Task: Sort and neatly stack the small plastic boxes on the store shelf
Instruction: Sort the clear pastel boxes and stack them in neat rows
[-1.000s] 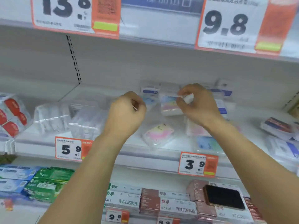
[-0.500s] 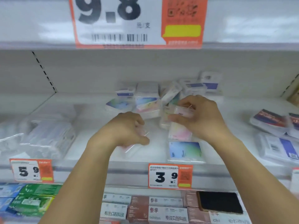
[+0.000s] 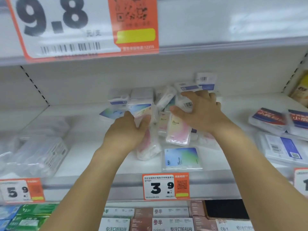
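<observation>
The step in hand looks like gathering the loose boxes at the centre of the frame into one pile before squaring them up. To do it well, the person should probably draw both hands toward each other evenly, keep the boxes flat on the shelf [image 3: 80, 157], and lift the tilted ones out first so they do not wedge under the rest. The clear plastic looks slick, so a box could slide off a leaning stack.

The left hand [image 3: 128, 130], centre-left of the frame, has its fingers and thumb curled round a pink box [image 3: 146, 147] that lies partly under the palm, its far end pointing toward the shelf edge. Just above it sits a stack [image 3: 141, 104] of pastel boxes, touching the fingertips.

The right hand [image 3: 201, 110], right of centre, lies spread over the jumble [image 3: 168, 99] at the back, fingers fairly straight and pressing on barcode-labelled boxes; whether it grips any is unclear. Below its palm a pink-and-yellow box [image 3: 179, 130] lies tilted. A blue-green box [image 3: 181, 159] lies flat alone near the shelf edge, just above the 3.9 tag [image 3: 165, 186].

The boxes are small, flat, rounded rectangles of clear plastic with pastel gradient cards; several lean at odd angles.
</observation>
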Motion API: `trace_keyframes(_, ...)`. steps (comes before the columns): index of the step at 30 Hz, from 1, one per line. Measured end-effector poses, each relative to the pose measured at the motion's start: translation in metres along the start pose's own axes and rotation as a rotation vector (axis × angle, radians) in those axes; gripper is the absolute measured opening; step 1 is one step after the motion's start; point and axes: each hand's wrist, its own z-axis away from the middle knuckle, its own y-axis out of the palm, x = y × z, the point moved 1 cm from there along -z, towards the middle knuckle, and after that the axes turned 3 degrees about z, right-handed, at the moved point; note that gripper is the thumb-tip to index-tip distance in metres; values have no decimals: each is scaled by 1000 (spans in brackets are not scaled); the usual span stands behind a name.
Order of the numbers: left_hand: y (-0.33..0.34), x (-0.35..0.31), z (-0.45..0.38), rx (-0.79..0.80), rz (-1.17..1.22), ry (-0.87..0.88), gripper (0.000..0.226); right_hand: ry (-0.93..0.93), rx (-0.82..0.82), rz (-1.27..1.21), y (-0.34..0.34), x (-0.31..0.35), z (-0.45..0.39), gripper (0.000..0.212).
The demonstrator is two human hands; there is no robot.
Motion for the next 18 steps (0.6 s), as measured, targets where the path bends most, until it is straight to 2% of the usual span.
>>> trace_keyframes(3, -3, -2, -11, -151, 85, 109, 40, 27, 53, 21, 2, 0, -3, 75)
trace_keyframes(7, 0, -9, -31, -113, 279, 264, 20, 41, 92, -100, 5, -2, -3, 81)
trace_keyframes(10, -1, -11, -53, -68, 119, 352, 35, 14, 60, -180, 5, -7, -1, 79)
trace_keyframes(12, -6, -13, -65, 55, 1, 289, 44, -18, 25, -162, 5, -8, 2, 72)
trace_keyframes(14, -9, -15, -73, 111, -78, 253, 43, -69, -6, -174, 3, -10, 4, 71)
trace_keyframes(18, -21, -21, -95, -88, -122, 234, 28, -142, 19, -247, 1, -10, 1, 63)
